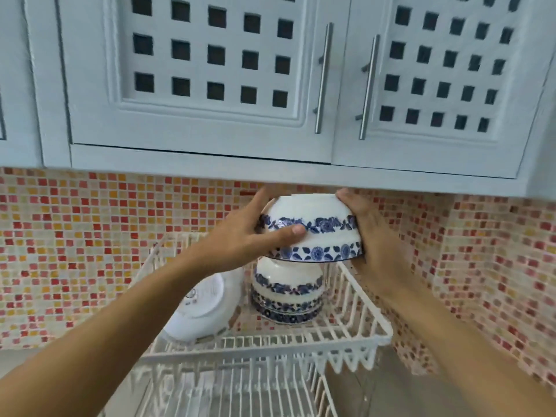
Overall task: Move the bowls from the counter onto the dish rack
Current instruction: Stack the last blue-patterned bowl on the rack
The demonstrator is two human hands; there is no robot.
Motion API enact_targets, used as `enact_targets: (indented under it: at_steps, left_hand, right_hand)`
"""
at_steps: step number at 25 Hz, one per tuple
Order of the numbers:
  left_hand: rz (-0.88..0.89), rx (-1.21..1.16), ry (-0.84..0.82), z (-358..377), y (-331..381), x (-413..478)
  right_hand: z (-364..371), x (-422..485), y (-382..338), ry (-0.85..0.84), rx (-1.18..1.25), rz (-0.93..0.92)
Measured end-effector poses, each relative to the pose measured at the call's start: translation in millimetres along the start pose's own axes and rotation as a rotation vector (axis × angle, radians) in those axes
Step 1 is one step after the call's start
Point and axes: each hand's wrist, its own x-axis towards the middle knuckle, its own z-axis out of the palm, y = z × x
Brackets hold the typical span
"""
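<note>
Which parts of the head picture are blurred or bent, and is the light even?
Head view: the held bowl and both hands, left and right, are fairly sharp; the dish rack is smeared at its near edge; the cabinet doors lean outward from wide-angle distortion; light is soft and even, bluish, without glare.

Two bare forearms, sleeveless to the frame's edge; left hand and right hand without rings or watches.

Bright, even, cool-toned daylight; source unseen. Soft shadow under cabinet. No harsh glare. Overall softness, motion smear on dish rack wires. Wide-angle bending at edges; forearms stretched.
</note>
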Motion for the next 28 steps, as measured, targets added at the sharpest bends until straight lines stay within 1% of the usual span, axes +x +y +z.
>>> enact_targets:
  at_steps: [1,2,4,5,6,10,13,17,24,28]
  left_hand:
    - [-0.017,0.0,0.006,10.4,0.0,6.2]
    - [-0.038,0.026,0.023,25.5,0.4,11.5]
    - [-0.031,0.112,0.065,26.5,-7.9,10.4]
    - [-0.034,0.162,0.068,30.1,-11.2,10.6]
    - [-0.042,0.221,0.052,35.3,-14.1,10.2]
    - [-0.115,0.396,-0.018,51.6,-27.1,4.9]
    - [-0.169,0.509,-0.089,61.3,-37.7,1.3]
    - [-0.171,0.604,-0.133,75.5,-41.7,-2.6]
    - [-0.169,0.736,-0.136,92.3,-48.6,-10.4]
    - [-0.174,0.746,-0.126,96.7,-53.2,-14.2]
  right_hand:
    - [-5.9,-3.3,11.4,-0.058,0.05,0.014]
    - [-13.9,-10.4,23.8,-0.181,0.117,0.063]
    - [-14.1,-9.9,31.6,-0.463,0.192,0.148]
    - [-13.3,-12.8,34.6,-0.539,0.218,0.161]
    - [-10.9,-18.5,36.0,-0.574,0.252,0.161]
    - [11.3,-27.4,50.3,-0.61,0.352,0.185]
    - [24.1,-32.6,53.3,-0.641,0.288,0.203]
    - [37.2,-42.3,51.9,-0.648,0.238,0.175]
    - [43.6,-43.6,52.9,-0.714,0.079,0.089]
    - [44.0,-44.6,50.7,-0.703,0.039,0.073]
